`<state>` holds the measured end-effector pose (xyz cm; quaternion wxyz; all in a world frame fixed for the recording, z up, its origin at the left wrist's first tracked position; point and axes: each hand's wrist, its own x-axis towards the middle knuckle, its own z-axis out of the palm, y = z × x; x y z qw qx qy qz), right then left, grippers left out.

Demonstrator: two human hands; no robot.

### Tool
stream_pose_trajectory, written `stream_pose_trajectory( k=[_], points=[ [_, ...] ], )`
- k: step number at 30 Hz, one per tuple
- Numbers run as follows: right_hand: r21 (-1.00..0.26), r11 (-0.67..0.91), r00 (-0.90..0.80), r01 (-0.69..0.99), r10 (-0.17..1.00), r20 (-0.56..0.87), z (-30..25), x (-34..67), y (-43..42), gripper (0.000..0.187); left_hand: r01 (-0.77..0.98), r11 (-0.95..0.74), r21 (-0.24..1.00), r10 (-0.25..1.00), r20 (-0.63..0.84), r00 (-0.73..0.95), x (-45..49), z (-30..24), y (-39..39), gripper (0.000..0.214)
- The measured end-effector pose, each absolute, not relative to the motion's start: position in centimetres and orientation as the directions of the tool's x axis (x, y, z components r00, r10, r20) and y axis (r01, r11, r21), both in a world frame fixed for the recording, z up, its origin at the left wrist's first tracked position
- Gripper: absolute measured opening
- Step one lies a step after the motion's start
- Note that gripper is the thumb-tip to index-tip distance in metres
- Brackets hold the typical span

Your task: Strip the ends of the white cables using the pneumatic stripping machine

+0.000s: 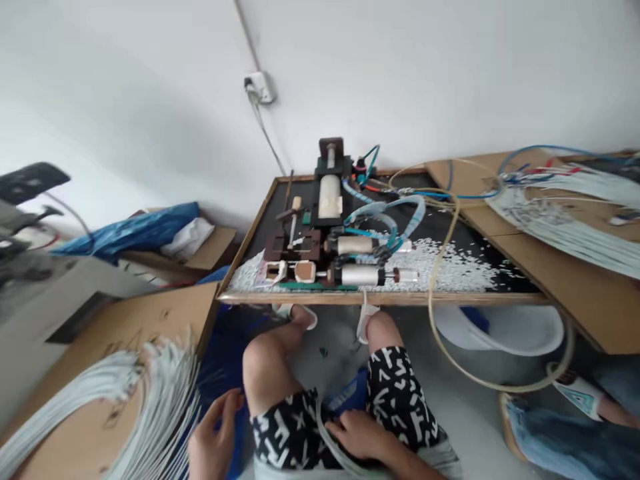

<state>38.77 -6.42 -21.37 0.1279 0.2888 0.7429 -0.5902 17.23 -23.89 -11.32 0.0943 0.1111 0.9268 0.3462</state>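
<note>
My left hand (214,433) is raised beside my left thigh, thumb and fingers curled together. Whatever is between its fingertips, if anything, is too small to make out. Near it, a large bundle of thin white cables (163,393) lies on cardboard. Over my lap, my right hand (363,433) is closed on a looped bunch of white cables (327,437), part of which runs beneath the hand. Ahead on the bench stands a machine with pneumatic cylinders (357,274) and blue air hoses (415,213).
Small white scraps (450,263) cover much of the black wood-edged bench (380,299). More cables (565,220) lie on cardboard at right. A yellowish hose (433,307) hangs over the front edge, near a white basin (530,333). Another person's leg (555,433) is at lower right.
</note>
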Motion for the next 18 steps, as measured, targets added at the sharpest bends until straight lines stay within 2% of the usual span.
stream_pose_trajectory(
  k=[4,6,8,10,12,15,18],
  points=[
    [-0.807,-0.18,-0.812,0.562,0.063,-0.58,-22.1,38.1,-6.7,0.058,0.097,0.71,0.697,0.259,-0.131,-0.957,20.4,-12.1,-25.1,0.054],
    [-0.742,-0.373,-0.804,0.557,-0.021,-0.594,-22.0,37.3,-7.1,0.065,0.095,0.682,0.725,0.273,-0.132,-0.953,21.8,-12.0,-24.6,0.054],
    [-0.662,-0.519,-0.794,0.541,-0.055,-0.606,-21.4,36.5,-7.6,0.065,0.099,0.649,0.754,0.311,-0.144,-0.939,22.8,-11.7,-23.7,0.053],
    [-0.609,-0.615,-0.795,0.501,-0.048,-0.605,-20.2,35.6,-8.2,0.062,0.102,0.612,0.784,0.373,-0.173,-0.912,23.6,-11.3,-22.6,0.05],
    [-0.596,-0.672,-0.812,0.44,-0.015,-0.583,-18.5,34.6,-8.8,0.066,0.089,0.582,0.808,0.429,-0.212,-0.878,23.9,-11.0,-21.6,0.047],
    [-0.64,-0.691,-0.856,0.335,0.061,-0.514,-15.6,33.2,-9.3,0.07,0.05,0.533,0.844,0.477,-0.251,-0.843,23.9,-10.7,-20.1,0.048],
    [-0.681,-0.68,-0.896,0.273,0.079,-0.437,-13.2,32.7,-9.9,0.069,-0.044,0.436,0.899,0.507,-0.286,-0.813,23.6,-10.0,-18.6,0.059]
  ],
)
